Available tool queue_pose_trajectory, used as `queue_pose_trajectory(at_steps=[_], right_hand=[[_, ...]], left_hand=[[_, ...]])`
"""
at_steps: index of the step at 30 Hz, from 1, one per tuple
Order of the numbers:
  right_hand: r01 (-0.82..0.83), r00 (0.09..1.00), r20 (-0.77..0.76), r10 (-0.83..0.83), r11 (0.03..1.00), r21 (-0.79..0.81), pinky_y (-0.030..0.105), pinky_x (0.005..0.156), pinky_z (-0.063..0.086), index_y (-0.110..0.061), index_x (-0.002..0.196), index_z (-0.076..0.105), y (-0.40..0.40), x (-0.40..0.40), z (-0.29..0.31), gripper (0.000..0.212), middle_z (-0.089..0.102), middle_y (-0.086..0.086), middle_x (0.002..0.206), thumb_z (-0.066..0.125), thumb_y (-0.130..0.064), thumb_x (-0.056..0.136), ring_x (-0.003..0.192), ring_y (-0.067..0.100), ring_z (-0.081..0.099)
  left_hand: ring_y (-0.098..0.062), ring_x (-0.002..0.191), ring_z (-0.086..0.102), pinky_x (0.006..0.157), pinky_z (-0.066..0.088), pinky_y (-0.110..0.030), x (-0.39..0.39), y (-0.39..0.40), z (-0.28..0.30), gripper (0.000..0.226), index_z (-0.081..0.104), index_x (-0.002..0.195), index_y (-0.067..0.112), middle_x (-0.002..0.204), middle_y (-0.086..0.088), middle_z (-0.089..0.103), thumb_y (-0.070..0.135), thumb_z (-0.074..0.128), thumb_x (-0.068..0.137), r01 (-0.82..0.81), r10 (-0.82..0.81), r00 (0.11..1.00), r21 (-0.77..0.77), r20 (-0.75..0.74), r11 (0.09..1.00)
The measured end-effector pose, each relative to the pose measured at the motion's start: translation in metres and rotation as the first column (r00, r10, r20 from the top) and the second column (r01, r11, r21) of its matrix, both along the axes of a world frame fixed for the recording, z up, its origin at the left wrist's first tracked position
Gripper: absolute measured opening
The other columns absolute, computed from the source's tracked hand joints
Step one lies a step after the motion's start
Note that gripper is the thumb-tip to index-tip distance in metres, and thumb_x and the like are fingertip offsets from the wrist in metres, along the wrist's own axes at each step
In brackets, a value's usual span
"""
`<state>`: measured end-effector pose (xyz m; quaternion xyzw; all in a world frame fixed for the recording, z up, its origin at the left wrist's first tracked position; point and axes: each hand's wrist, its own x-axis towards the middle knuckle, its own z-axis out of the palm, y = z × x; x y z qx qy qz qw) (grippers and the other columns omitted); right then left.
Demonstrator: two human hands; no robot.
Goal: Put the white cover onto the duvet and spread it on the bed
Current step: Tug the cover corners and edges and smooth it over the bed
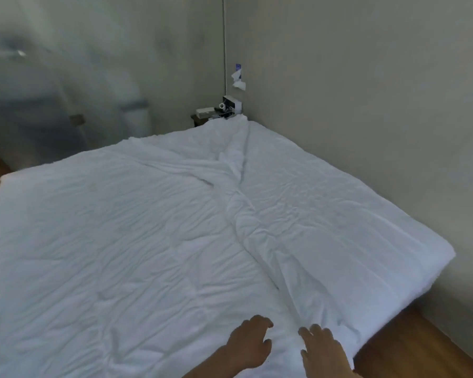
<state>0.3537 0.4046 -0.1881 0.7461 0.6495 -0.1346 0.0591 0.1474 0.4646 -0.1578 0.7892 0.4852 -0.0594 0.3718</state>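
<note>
The white duvet (137, 230) lies spread over the whole bed, wrinkled, with a long raised fold (238, 203) running from the far corner toward me. My left hand (250, 342) rests on the near part of the duvet with its fingers bent, just left of where the fold ends. Just to its right, my right hand (324, 350) lies on the fabric with fingers extended, beside the fold's near end. I cannot tell whether either hand pinches cloth. The mattress under the duvet is hidden.
Beige walls (352, 105) meet at the far corner, close along the bed's right side. A small bedside stand with a white box and cables (224, 109) sits in that corner. Wooden floor (421, 350) shows at the right foot of the bed and at the far left.
</note>
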Motion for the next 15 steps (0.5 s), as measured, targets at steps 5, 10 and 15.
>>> queue_pose_trajectory(at_steps=[5, 10, 15], right_hand=[[-0.353, 0.926, 0.105, 0.361, 0.931, -0.092, 0.068, 0.08, 0.048, -0.017, 0.109, 0.068, 0.099, 0.07, -0.084, 0.093, 0.062, 0.023, 0.132, 0.092, -0.012, 0.019, 0.116, 0.055, 0.058], [-0.592, 0.781, 0.119, 0.613, 0.787, -0.175, 0.084, 0.108, 0.011, -0.005, 0.133, 0.065, 0.14, 0.081, -0.112, 0.086, 0.035, 0.023, 0.16, 0.085, -0.026, 0.052, 0.144, 0.066, 0.014], [-0.534, 0.844, -0.012, 0.536, 0.84, -0.099, 0.071, 0.1, 0.032, -0.026, 0.144, 0.051, 0.168, 0.122, -0.124, 0.092, 0.016, 0.026, 0.166, 0.084, -0.042, 0.06, 0.139, 0.066, 0.021]], left_hand=[[-0.04, 0.155, -0.009, 0.124, 0.013, -0.053, 0.094, 0.07, -0.118, 0.067, 0.004, 0.162, 0.028, 0.17, -0.006, -0.011, 0.039, 0.039, 0.105, -0.144, 0.153, 0.965, 0.057, -0.212, 0.988], [-0.036, 0.137, -0.049, 0.117, -0.011, -0.067, 0.159, 0.102, -0.202, 0.08, -0.012, 0.16, 0.029, 0.16, -0.003, -0.038, 0.055, 0.028, 0.096, -0.307, 0.305, 0.884, 0.052, -0.355, 0.95], [-0.05, 0.15, -0.017, 0.11, -0.002, -0.08, 0.179, 0.096, -0.238, 0.08, 0.013, 0.158, 0.045, 0.166, -0.013, -0.019, 0.065, 0.039, 0.085, -0.369, 0.43, 0.813, 0.223, -0.393, 0.902]])
